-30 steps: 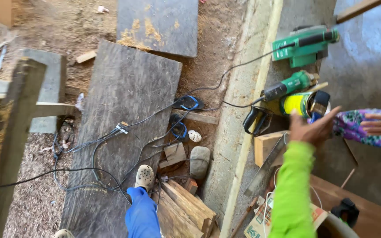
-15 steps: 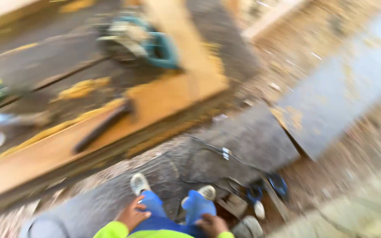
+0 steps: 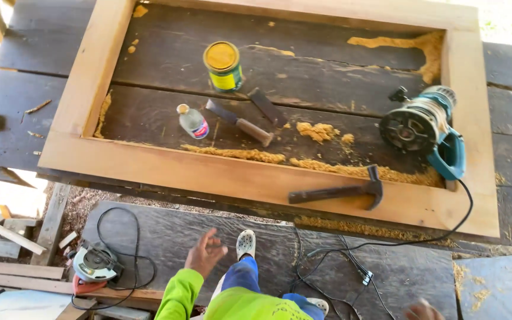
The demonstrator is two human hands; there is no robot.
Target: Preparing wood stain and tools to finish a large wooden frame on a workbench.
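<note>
Now the view has swung up, so the whole wooden frame (image 3: 208, 172) shows, not a blur. Low down, the left hand (image 3: 204, 255) is open wide and holds nothing. The hammer (image 3: 342, 191) lies on the frame, up and to its right, well apart. Only a bit of the right hand (image 3: 423, 310) shows; I cannot tell its shape.

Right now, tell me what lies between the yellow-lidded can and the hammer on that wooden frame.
In the head view, between the can and the hammer lie two chisels on the dark boards, then loose sawdust piles.
</note>
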